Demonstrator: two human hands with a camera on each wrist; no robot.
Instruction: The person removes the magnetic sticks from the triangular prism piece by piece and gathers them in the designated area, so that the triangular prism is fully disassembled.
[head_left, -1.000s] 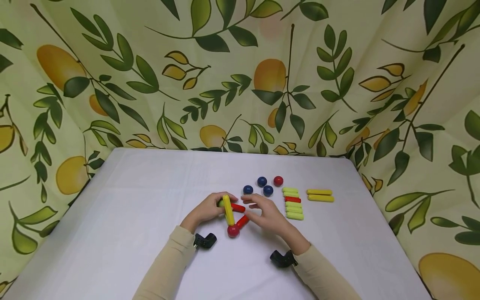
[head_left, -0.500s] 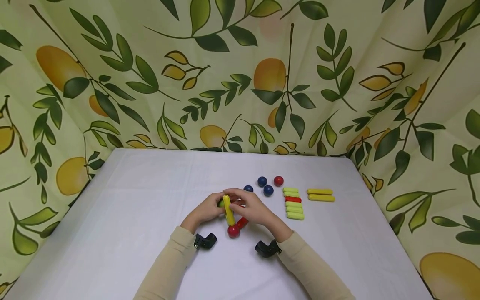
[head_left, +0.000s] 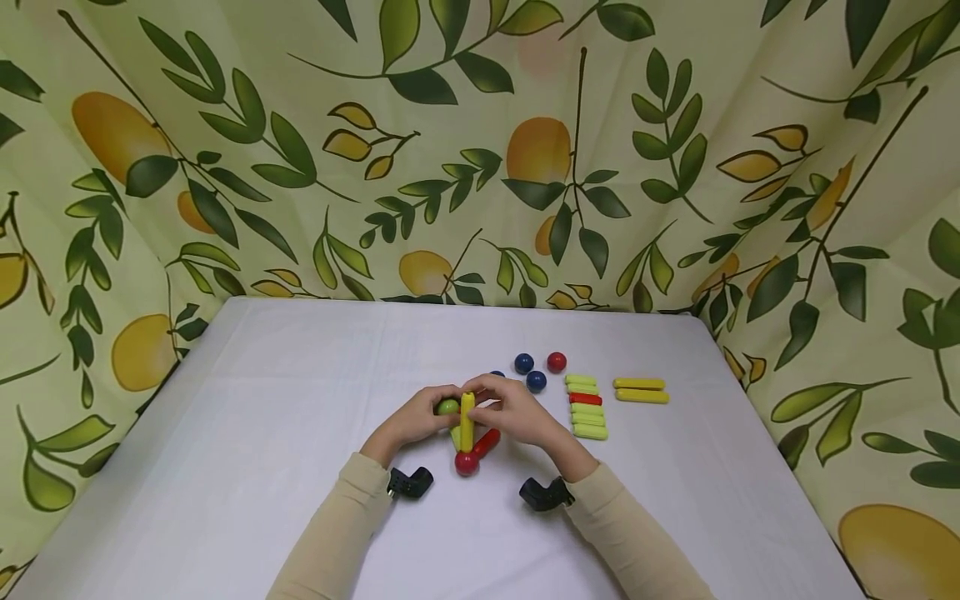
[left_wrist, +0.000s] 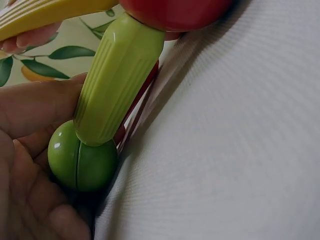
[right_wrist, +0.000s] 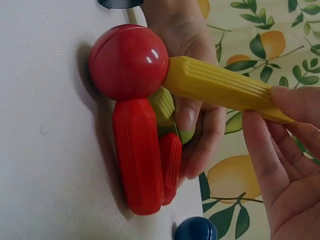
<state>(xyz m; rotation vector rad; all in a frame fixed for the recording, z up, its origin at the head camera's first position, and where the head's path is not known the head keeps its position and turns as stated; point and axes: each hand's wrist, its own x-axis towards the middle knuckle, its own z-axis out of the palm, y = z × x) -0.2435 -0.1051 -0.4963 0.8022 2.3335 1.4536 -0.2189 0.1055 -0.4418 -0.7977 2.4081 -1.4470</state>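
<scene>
In the head view, a red ball (head_left: 467, 463) lies on the white table in front of both hands. Three magnetic sticks meet it: a yellow stick (right_wrist: 225, 87) rising upward, a light green stick (left_wrist: 120, 75) and a red stick (right_wrist: 137, 157). My right hand (head_left: 517, 410) pinches the yellow stick's free upper end between thumb and fingers. My left hand (head_left: 411, 417) holds the green ball (left_wrist: 82, 157) at the light green stick's other end, its thumb alongside that stick. A second red stick (right_wrist: 171, 167) shows behind the first, close to the green ball.
Behind the hands lie blue balls (head_left: 524, 362) and a loose red ball (head_left: 557, 362). To the right is a row of short light green sticks (head_left: 589, 421) with one red stick (head_left: 586, 399) among them, then two yellow sticks (head_left: 641, 397). A patterned curtain (head_left: 465, 167) borders the table.
My right hand has come in from the right and taken the yellow stick's top end. That stick has swung from leaning left to nearly upright, uncovering the green ball. The left hand stays put.
</scene>
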